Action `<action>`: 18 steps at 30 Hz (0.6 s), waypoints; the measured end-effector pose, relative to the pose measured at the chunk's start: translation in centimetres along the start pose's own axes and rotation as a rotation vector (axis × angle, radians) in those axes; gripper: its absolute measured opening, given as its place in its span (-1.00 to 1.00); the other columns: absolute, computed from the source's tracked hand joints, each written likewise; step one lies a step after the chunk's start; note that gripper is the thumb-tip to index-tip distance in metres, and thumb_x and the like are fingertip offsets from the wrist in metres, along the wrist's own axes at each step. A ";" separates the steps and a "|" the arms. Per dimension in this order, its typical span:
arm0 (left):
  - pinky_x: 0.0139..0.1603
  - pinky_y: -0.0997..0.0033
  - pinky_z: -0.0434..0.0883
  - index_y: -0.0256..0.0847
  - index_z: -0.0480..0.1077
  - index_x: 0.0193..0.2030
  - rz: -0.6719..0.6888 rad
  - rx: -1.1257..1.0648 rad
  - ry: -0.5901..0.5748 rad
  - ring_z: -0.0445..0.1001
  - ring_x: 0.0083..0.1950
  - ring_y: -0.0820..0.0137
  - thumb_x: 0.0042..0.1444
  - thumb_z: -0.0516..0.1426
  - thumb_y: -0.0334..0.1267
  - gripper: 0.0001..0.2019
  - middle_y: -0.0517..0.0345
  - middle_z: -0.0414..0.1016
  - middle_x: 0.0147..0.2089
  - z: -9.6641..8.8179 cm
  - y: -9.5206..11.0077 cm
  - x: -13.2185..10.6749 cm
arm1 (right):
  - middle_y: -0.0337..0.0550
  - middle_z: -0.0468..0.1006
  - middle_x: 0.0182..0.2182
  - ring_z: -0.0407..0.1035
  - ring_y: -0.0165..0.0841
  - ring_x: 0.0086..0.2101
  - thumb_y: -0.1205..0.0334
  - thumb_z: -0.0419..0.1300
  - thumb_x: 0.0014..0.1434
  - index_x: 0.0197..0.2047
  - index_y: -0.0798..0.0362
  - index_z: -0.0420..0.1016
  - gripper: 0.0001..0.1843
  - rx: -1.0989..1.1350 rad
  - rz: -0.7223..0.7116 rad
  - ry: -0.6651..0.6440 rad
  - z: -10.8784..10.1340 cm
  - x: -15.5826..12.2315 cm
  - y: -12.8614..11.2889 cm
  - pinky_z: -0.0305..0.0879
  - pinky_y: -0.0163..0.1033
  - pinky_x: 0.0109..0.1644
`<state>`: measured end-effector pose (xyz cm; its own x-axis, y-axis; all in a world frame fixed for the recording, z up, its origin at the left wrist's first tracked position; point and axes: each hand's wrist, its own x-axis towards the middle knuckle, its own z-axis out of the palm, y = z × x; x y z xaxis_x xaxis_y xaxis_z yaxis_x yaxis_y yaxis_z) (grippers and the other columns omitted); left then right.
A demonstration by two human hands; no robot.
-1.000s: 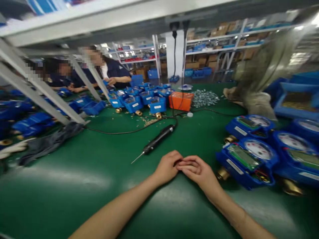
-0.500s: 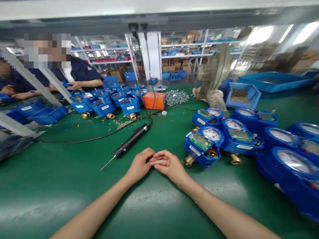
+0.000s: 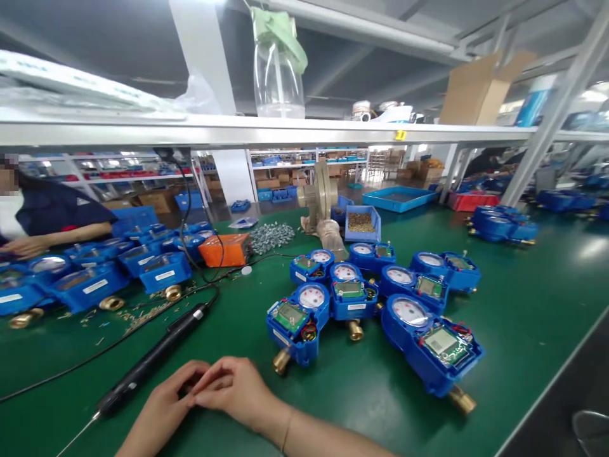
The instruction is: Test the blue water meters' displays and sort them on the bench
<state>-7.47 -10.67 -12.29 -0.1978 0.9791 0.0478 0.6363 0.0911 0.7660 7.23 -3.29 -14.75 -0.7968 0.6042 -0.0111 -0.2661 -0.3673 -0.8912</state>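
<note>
Left hand (image 3: 164,406) meets right hand (image 3: 242,393), fingers curled; I can't tell if gripping. One screwdriver (image 3: 152,358), tip cut off. Seven meters (image 3: 398,275) rightward.

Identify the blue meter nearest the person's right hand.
The front-left meter in the group right of the orange box; its brass fitting points toward the right hand, while every other meter sits farther away.

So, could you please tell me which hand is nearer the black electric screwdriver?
Left: the left hand lies just right of the electric screwdriver; the right hand lies farther to its right.
</note>
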 end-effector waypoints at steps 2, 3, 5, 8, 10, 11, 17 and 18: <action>0.02 0.37 0.33 -0.05 0.44 -0.23 -0.015 -0.014 0.017 0.44 -0.05 0.18 0.02 0.19 -0.13 -0.83 0.24 0.50 -0.18 0.0 -0.5 0.1 | -0.07 0.57 -0.39 0.49 -0.20 -0.28 0.05 0.52 -0.49 -0.36 0.14 0.52 -0.43 0.007 0.032 0.011 0.0 0.2 0.4 0.33 -0.08 -0.03; 0.01 0.38 0.34 -0.04 0.45 -0.24 -0.027 -0.021 0.025 0.45 -0.06 0.18 0.00 0.21 -0.09 -0.81 0.25 0.51 -0.18 0.0 -0.8 0.1 | -0.09 0.57 -0.42 0.49 -0.22 -0.30 0.06 0.53 -0.50 -0.38 0.13 0.53 -0.44 0.015 0.047 0.006 0.0 0.3 0.6 0.33 -0.09 -0.03; -0.01 0.39 0.35 -0.01 0.48 -0.27 -0.054 -0.044 0.063 0.46 -0.08 0.17 -0.04 0.23 0.00 -0.77 0.27 0.53 -0.21 0.3 -1.6 0.4 | -0.13 0.55 -0.46 0.48 -0.26 -0.34 0.09 0.53 -0.52 -0.40 0.11 0.54 -0.46 0.039 0.061 -0.014 0.0 0.4 0.9 0.33 -0.11 -0.04; -0.05 0.35 0.38 0.05 0.51 -0.32 -0.051 -0.086 0.142 0.47 -0.10 0.14 -0.09 0.21 0.17 -0.69 0.28 0.54 -0.24 0.9 -2.6 0.7 | -0.17 0.54 -0.48 0.46 -0.31 -0.37 0.11 0.53 -0.53 -0.42 0.09 0.54 -0.49 0.076 0.070 -0.031 0.2 0.4 1.0 0.34 -0.16 -0.05; -0.07 0.32 0.38 0.11 0.52 -0.31 -0.029 -0.101 0.170 0.47 -0.10 0.13 -0.10 0.18 0.25 -0.65 0.29 0.55 -0.25 1.3 -3.0 0.9 | -0.18 0.54 -0.47 0.45 -0.33 -0.40 0.12 0.53 -0.55 -0.43 0.08 0.54 -0.48 0.095 0.077 -0.027 0.2 0.4 1.0 0.34 -0.19 -0.08; -0.07 0.30 0.37 0.13 0.52 -0.31 -0.022 -0.106 0.168 0.47 -0.10 0.13 -0.12 0.18 0.28 -0.63 0.30 0.55 -0.24 1.4 -3.1 0.9 | -0.18 0.54 -0.47 0.45 -0.34 -0.41 0.13 0.54 -0.56 -0.43 0.09 0.54 -0.48 0.102 0.079 -0.030 0.2 0.4 0.9 0.35 -0.20 -0.10; -0.03 0.25 0.39 0.07 0.51 -0.28 -0.086 -0.224 0.134 0.49 -0.10 0.11 -0.16 0.15 0.36 -0.52 0.24 0.56 -0.23 1.3 -3.2 0.7 | -0.18 0.53 -0.49 0.46 -0.34 -0.41 0.12 0.54 -0.51 -0.38 0.11 0.53 -0.45 0.103 0.074 -0.021 0.0 0.4 0.5 0.34 -0.22 -0.11; -0.04 0.24 0.41 0.04 0.51 -0.28 -0.092 -0.243 0.145 0.50 -0.11 0.11 -0.13 0.13 0.36 -0.51 0.23 0.56 -0.23 1.3 -3.0 0.6 | -0.17 0.53 -0.49 0.46 -0.34 -0.41 0.11 0.54 -0.51 -0.38 0.11 0.52 -0.45 0.105 0.073 -0.013 0.0 0.5 0.4 0.34 -0.22 -0.11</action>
<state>-8.56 -10.09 -15.41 -0.3621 0.9309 0.0485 0.4167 0.1152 0.9017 6.75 -3.17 -15.13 -0.8232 0.5637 -0.0678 -0.2615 -0.4823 -0.8360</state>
